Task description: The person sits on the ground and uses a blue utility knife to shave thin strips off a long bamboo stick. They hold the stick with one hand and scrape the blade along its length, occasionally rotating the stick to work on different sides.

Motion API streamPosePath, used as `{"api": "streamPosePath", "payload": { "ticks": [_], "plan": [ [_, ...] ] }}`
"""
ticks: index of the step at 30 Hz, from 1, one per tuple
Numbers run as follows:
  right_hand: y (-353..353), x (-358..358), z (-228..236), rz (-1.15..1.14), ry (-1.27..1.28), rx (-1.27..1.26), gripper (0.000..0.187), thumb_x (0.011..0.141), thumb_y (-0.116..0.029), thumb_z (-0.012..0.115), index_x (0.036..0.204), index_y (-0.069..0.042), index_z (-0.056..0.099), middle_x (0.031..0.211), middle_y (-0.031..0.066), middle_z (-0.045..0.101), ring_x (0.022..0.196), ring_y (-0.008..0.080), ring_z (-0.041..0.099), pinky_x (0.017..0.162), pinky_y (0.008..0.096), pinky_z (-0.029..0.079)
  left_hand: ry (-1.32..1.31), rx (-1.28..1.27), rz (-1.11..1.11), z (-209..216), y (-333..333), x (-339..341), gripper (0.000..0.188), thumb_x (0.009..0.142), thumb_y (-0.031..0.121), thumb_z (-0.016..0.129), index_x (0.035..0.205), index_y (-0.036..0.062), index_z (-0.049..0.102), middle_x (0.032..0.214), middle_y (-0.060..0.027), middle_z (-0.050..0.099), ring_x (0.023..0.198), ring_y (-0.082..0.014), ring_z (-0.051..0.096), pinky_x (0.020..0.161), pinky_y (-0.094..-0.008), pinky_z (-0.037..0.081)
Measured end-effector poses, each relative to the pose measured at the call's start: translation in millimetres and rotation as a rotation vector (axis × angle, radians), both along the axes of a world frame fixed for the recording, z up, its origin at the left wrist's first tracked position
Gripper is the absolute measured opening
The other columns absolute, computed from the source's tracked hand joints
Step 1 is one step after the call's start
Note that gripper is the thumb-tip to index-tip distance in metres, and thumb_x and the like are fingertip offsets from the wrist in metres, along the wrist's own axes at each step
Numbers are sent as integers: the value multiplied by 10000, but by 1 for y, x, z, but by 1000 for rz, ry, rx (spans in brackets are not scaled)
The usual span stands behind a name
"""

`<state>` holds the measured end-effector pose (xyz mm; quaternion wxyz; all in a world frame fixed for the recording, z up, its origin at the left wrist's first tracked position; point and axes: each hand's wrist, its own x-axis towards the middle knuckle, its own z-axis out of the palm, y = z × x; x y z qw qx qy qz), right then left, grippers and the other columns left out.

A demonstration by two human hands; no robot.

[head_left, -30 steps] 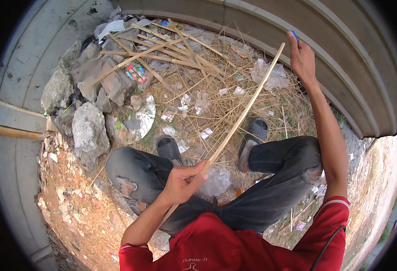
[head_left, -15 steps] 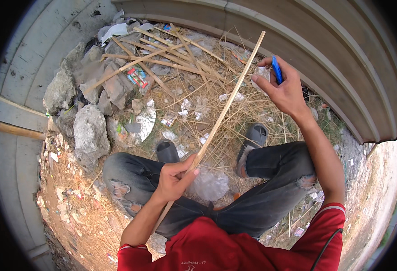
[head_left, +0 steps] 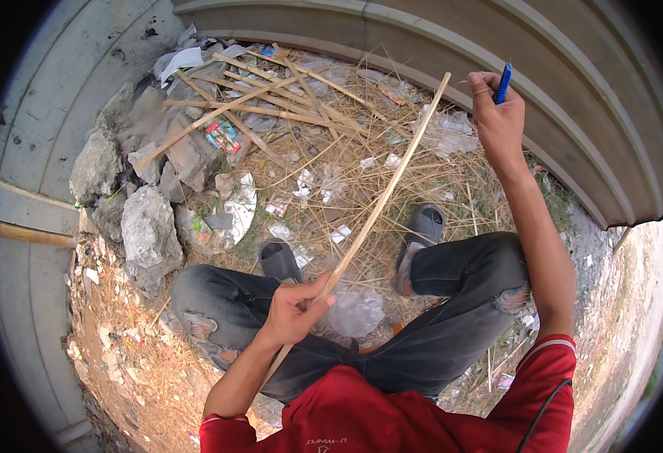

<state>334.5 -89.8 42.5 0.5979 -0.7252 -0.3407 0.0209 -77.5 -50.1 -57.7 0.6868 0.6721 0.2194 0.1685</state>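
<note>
You squat over littered straw, your left hand (head_left: 293, 309) clenched around the near end of a long bamboo strip (head_left: 384, 192) that slants up and away to the right. Your right hand (head_left: 497, 121), raised at far right beside the corrugated metal wall (head_left: 573, 98), grips a blue-handled knife (head_left: 503, 81).

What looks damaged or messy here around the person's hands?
The jeans are ripped at both knees. Paper scraps and split sticks litter the dry grass, beside broken rubble. The left hand grips a thin strip; the right hand holds a blue knife.
</note>
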Motion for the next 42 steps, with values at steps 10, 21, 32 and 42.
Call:
{"api": "streamPosePath", "payload": {
  "ticks": [10,21,32,42],
  "plan": [
    [-14,-57,11,478,-357,-617,467,998,-444,537,922,4,645,654,184,586,608,386,568,620,475,440,38,-133,92,5,4,0,402,940,39,673,1323,-61,604,630,71,539,542,17,432,482,-191,328],
    [14,-52,-14,375,-404,-828,566,1001,-523,493,894,-1,684,714,231,658,736,448,650,718,512,505,70,-213,86,4,3,-3,391,949,25,662,1332,-30,612,693,87,535,567,14,408,486,-195,317],
    [-7,15,-37,172,-160,-487,583,991,-545,533,847,12,628,595,77,450,615,200,436,621,372,389,19,-242,-30,12,7,-6,371,970,39,569,1317,-91,589,540,59,437,446,-6,364,427,-214,265],
    [11,-43,-16,564,473,-349,352,959,-400,675,884,-59,632,580,-81,403,478,25,335,445,245,241,-157,-607,51,20,15,17,451,1085,264,386,1395,-55,463,605,30,353,376,-74,339,402,-228,300]
  ]
}}
